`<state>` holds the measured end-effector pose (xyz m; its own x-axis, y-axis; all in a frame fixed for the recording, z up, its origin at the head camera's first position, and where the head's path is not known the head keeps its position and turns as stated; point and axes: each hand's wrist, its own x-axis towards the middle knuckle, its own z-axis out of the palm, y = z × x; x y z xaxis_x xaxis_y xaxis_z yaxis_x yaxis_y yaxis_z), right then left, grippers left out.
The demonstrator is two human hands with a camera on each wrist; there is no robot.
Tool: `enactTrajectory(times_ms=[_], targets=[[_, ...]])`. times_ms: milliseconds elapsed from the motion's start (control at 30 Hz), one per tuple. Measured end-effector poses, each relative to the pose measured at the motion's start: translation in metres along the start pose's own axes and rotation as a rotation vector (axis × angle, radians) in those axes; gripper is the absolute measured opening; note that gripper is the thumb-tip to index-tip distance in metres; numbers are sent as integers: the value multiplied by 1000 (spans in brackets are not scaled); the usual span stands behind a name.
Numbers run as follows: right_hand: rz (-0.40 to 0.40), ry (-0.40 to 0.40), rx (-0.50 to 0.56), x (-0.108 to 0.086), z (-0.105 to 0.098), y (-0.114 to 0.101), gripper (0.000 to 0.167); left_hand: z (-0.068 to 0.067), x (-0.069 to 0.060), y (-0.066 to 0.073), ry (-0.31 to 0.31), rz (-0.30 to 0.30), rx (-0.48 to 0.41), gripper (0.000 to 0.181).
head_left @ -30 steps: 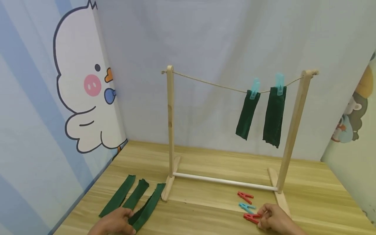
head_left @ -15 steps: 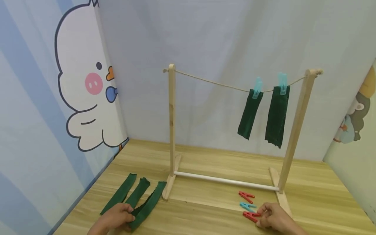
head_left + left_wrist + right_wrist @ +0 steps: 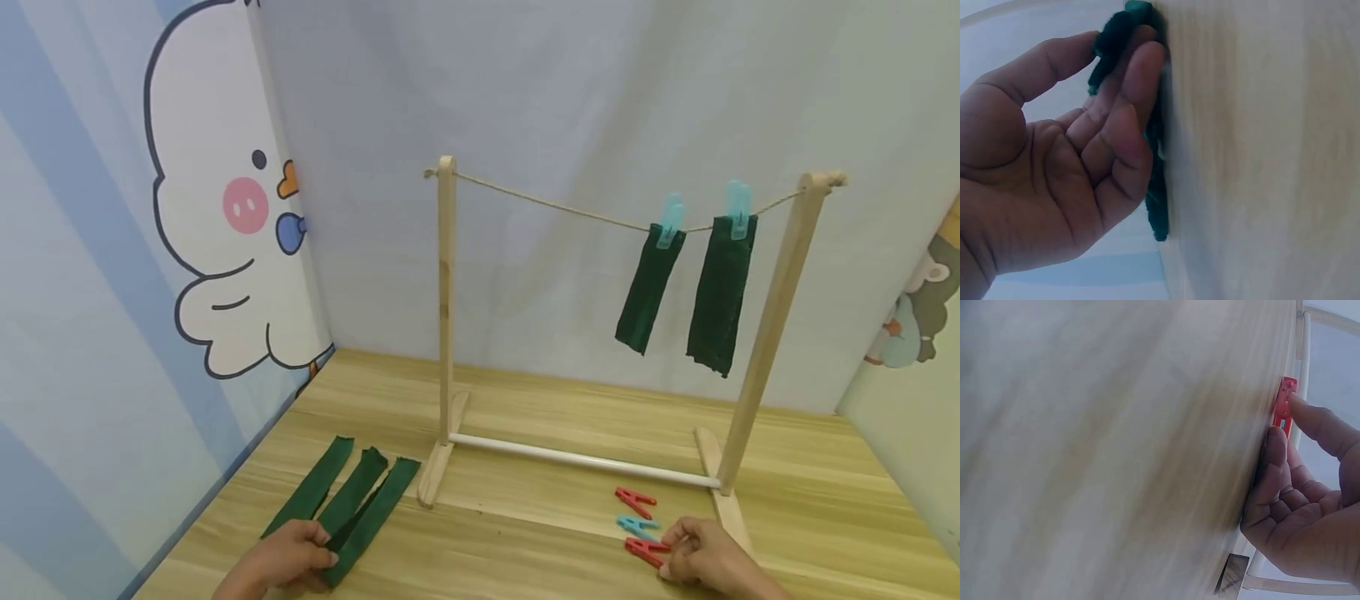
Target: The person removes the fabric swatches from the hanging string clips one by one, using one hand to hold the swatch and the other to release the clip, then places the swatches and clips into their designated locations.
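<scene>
My left hand (image 3: 283,557) pinches the near end of the rightmost green cloth strip (image 3: 378,512), which lies on the table at the left. The left wrist view shows the cloth (image 3: 1116,37) folded up between thumb and fingers, close to the tabletop. Beside it lie two more green strips, a middle one (image 3: 357,490) and a left one (image 3: 318,482), both partly hidden by the hand. At the right, my right hand (image 3: 708,557) grips the end of the nearest red clothespin (image 3: 647,550) between thumb and fingertips. The right wrist view shows this red clothespin (image 3: 1285,400) at the tabletop.
A blue clothespin (image 3: 637,527) and another red clothespin (image 3: 635,502) lie just beyond. Behind stands a wooden frame (image 3: 446,308) with a sagging rope (image 3: 555,206). Two green cloths (image 3: 651,292) hang there from light blue clothespins (image 3: 738,210). Curtains close the back and sides.
The head view has shifted slightly, so the rack appears further right. The strip at my left hand lies straighter than before. My right hand stays at the red clothespin.
</scene>
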<state>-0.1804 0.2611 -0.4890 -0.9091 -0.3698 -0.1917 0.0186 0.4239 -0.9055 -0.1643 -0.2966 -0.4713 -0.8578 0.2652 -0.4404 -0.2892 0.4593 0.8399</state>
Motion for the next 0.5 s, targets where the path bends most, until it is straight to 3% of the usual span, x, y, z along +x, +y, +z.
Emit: enactTrajectory(times_ms=[100,200,333,500], targets=[[9,-6,-5,0,-1,-1,24,2,-3,3,-39,6,3,10],[16,-14,11,-1,-4,-2,24,3,-5,7,-55,-7,28,19],[-2,0,-2,-4,-10,-5,26,4,-7,10,-35,-25,88,31],[-29,63,-59,-6,-20,-12,29,4,-8,11,-1,-47,163,32]])
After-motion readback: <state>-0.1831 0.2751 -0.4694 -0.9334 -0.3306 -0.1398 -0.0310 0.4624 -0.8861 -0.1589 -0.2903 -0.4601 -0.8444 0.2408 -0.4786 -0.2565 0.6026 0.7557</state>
